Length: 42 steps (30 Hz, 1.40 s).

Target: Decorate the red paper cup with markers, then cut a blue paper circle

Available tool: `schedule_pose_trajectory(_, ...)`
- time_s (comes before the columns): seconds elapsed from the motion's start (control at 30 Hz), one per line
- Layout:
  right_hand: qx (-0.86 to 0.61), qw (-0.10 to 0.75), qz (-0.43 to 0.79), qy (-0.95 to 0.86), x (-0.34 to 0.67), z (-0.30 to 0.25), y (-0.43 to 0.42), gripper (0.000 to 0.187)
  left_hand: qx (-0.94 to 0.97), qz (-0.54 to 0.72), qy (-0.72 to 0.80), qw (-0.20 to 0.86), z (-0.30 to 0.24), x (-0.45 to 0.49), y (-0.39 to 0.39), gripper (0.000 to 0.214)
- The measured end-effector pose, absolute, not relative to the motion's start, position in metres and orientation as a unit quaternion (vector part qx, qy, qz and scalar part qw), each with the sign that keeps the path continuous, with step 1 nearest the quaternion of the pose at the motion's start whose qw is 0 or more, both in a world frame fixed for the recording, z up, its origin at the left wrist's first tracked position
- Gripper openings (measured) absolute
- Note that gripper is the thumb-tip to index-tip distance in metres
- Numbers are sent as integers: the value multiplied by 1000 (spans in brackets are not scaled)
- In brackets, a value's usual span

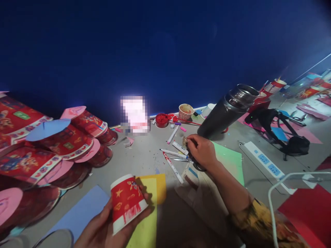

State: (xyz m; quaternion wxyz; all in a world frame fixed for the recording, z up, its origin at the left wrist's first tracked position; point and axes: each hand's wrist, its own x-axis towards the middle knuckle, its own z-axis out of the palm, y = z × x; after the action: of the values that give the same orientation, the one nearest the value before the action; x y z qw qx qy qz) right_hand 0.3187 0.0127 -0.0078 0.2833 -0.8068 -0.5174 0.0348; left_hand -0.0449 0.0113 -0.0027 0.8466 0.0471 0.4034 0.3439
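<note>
My left hand [103, 229] holds a red paper cup [127, 201] with a white rim, tilted, near the table's front edge. My right hand [201, 150] reaches across the table and rests on a pair of scissors [187, 160], fingers curled around the black handles. Around that hand lie several white markers [173, 153] and a small patterned piece [190, 175].
Stacked red cups with pink and blue paper discs [64, 141] fill the left. Yellow [152, 196], blue [82, 210] and green [229, 160] paper sheets lie on the table. A dark steel flask [227, 112], a red paint pot [162, 120], a power strip [263, 160] and a black bag [281, 132] stand behind.
</note>
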Motion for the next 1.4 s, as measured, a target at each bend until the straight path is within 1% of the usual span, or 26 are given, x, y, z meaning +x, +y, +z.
schedule_pose_trajectory(0.13, -803, 253, 40, -538, 314, -6, 13, 25, 79, 346, 393, 848, -4, -42, 13, 89)
schedule_pose_trajectory(0.37, -807, 135, 35, -574, 305, 25, 30, 22, 93, 360, 370, 852, 4, -36, 15, 86)
schedule_pose_trajectory(0.53, -811, 99, 32, -575, 295, 44, 35, 26, 84, 359, 354, 859, 18, -35, 13, 77)
schedule_pose_trajectory(0.7, -767, 60, 74, -634, 286, 42, 29, 22, 84, 356, 354, 861, 17, -36, 12, 70)
schedule_pose_trajectory(0.9, -742, 42, 87, -664, 285, 40, 24, 18, 86, 358, 354, 860, 16, -33, 12, 74)
schedule_pose_trajectory(1.0, -734, 13, 90, -673, 282, 40, 22, 18, 93, 355, 357, 859, 15, -32, 13, 76)
schedule_pose_trajectory(1.17, -734, -42, 73, -674, 272, 29, 27, 19, 99, 358, 356, 857, 13, -31, 12, 70)
schedule_pose_trajectory(1.23, -736, -42, 65, -673, 271, 24, 30, 18, 105, 363, 346, 859, 13, -31, 13, 67)
schedule_pose_trajectory(1.27, -736, -29, 61, -673, 271, 22, 31, 18, 109, 362, 340, 861, 13, -31, 13, 66)
schedule_pose_trajectory(1.33, -732, 32, 60, -678, 273, 22, 32, 16, 111, 352, 329, 869, 14, -31, 14, 63)
schedule_pose_trajectory(1.4, -720, 130, 88, -676, 275, 26, 30, 15, 114, 349, 325, 872, 15, -30, 16, 61)
